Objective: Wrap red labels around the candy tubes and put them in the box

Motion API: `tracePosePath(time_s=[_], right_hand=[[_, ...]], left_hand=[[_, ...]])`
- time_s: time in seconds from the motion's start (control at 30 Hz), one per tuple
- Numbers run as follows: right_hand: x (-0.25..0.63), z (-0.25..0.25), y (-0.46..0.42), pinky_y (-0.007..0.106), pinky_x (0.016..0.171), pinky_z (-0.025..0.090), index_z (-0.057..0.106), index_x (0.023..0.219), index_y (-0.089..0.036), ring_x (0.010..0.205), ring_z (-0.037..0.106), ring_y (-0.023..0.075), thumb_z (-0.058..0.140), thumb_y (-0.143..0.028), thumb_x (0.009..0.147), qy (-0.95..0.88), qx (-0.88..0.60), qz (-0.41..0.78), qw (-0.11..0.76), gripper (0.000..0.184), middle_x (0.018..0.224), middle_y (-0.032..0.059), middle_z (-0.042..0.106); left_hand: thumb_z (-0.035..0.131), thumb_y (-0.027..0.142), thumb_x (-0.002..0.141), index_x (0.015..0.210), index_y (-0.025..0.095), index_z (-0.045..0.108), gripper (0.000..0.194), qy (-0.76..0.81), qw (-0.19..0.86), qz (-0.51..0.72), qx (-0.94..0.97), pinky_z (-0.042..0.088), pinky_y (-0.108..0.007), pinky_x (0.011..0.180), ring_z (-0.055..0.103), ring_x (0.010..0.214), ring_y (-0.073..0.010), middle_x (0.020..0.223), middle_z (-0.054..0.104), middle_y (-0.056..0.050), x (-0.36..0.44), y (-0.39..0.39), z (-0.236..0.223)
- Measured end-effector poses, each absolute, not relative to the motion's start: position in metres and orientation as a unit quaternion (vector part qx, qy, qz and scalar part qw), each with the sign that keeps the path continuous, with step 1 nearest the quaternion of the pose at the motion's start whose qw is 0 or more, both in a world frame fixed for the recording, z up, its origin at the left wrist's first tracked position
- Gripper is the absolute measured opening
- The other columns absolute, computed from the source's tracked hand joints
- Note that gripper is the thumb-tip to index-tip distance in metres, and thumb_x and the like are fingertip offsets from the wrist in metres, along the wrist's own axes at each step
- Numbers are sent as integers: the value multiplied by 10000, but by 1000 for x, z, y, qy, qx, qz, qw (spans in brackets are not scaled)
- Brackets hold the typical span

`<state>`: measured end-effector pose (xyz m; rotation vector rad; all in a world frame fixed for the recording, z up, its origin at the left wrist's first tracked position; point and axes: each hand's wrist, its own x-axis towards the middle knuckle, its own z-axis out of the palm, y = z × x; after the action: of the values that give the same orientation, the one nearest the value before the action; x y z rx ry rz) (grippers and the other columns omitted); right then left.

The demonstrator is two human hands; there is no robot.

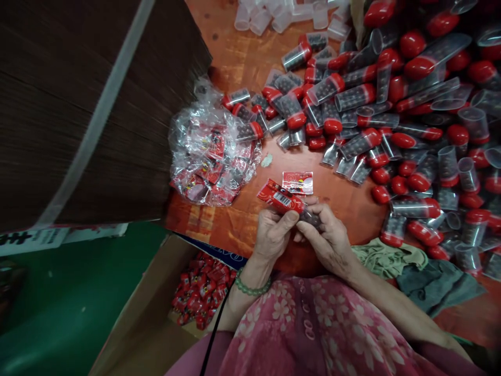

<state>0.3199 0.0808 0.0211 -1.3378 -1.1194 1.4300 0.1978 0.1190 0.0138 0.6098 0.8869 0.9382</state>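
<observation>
In front of my body both hands are closed around one small piece. A red printed sleeve with a barcode (282, 199) sticks out up and left from between the fingers, and the clear tube with dark contents (311, 218) shows at its lower right end. My left hand (272, 232) pinches the sleeve from below, thumb on top. My right hand (325, 235) grips the tube's end. How far the sleeve covers the tube is hidden by fingers. Just beyond them, a flat red printed sleeve (297, 183) lies on the orange table.
Many red-capped clear tubes (356, 94) are heaped at right. A clear bag of red sleeves (213, 151) lies left, beside a dark strapped stack (90, 104). Clear cups (282, 15) lie at the back, cloths (391, 258) at right. Below, a carton (136, 303) holds red pieces (201, 290).
</observation>
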Motion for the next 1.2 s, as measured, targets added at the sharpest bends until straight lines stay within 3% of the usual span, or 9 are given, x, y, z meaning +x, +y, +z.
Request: tracePosePath(time_s=[0.13, 0.4, 0.6, 0.67, 0.8, 0.97, 1.03, 1.2], right_hand=[[319, 21, 89, 223, 544, 483, 508, 959, -230, 540, 574, 95, 606, -412, 925, -384, -472, 646, 461, 210, 699, -48, 598], [328, 22, 96, 243, 681, 566, 627, 1067, -195, 714, 668, 112, 621, -372, 921, -409, -435, 660, 456, 229, 868, 14, 635], [324, 8, 87, 256, 625, 607, 588, 1036, -224, 628, 710, 134, 745, -386, 830, -310, -435, 670, 515, 306, 758, -11, 710], [321, 4, 83, 270, 638, 619, 581, 978, -227, 647, 725, 147, 756, -396, 815, -312, -462, 648, 519, 292, 776, -3, 728], [321, 2, 80, 258, 673, 622, 603, 1007, -233, 678, 737, 139, 748, -344, 829, -342, -503, 605, 514, 255, 829, 4, 756], [328, 8, 87, 216, 583, 581, 644, 991, -200, 579, 700, 121, 698, -346, 870, -358, -482, 630, 492, 197, 673, -9, 727], [328, 9, 90, 209, 571, 572, 655, 971, -195, 556, 684, 112, 706, -357, 860, -354, -475, 637, 494, 203, 659, -14, 720], [321, 1, 89, 210, 555, 581, 655, 960, -205, 548, 682, 107, 706, -351, 852, -369, -516, 590, 499, 189, 685, -28, 712]], left_hand=[[778, 491, 723, 761, 107, 708, 392, 393, 777, 407, 274, 422, -237, 400, 499, 368, -106, 476, 571, -1, 195, 121, 19], [800, 414, 716, 961, 172, 710, 355, 359, 784, 464, 205, 419, -222, 388, 494, 406, -80, 815, 741, -63, 198, 132, 28], [754, 483, 769, 880, 143, 723, 359, 367, 795, 448, 183, 285, -153, 379, 330, 378, -10, 643, 671, -21, 209, 122, 21], [752, 472, 773, 871, 133, 737, 354, 375, 793, 436, 199, 297, -152, 408, 375, 417, -8, 761, 719, -56, 210, 121, 22], [794, 419, 724, 871, 124, 753, 333, 404, 778, 430, 214, 416, -188, 504, 577, 583, -87, 947, 755, -110, 207, 125, 25], [789, 465, 713, 1091, 148, 719, 499, 373, 778, 463, 203, 381, -216, 410, 488, 449, -66, 980, 757, -119, 204, 125, 24], [766, 492, 735, 1080, 134, 729, 499, 383, 769, 467, 207, 388, -226, 414, 474, 429, -60, 956, 760, -120, 205, 125, 22], [814, 464, 671, 862, 101, 782, 411, 457, 750, 448, 168, 362, -201, 393, 481, 429, -70, 661, 712, -50, 210, 128, 18]])
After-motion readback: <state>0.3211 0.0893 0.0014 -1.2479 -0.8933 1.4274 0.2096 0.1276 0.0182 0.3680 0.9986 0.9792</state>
